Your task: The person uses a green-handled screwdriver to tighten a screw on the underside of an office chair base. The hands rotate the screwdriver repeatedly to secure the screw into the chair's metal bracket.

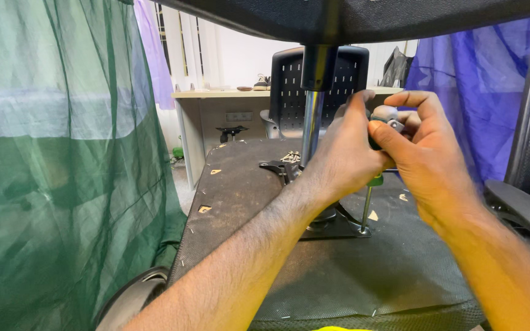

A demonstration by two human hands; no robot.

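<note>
Green netting (pixel 62 153), seemingly green-collared screwdriver (pixel 372 178)

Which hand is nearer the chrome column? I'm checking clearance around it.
Left. The left hand sits right beside the chrome column, gripping the screwdriver; the right hand is farther out.

just one view here, a head cam looking forward and slightly down, really close to the upturned chair seat (pixel 314 270) filling the lower centre. green netting (pixel 62 171) fills the left, blue cloth (pixel 473 92) upper right.
</note>
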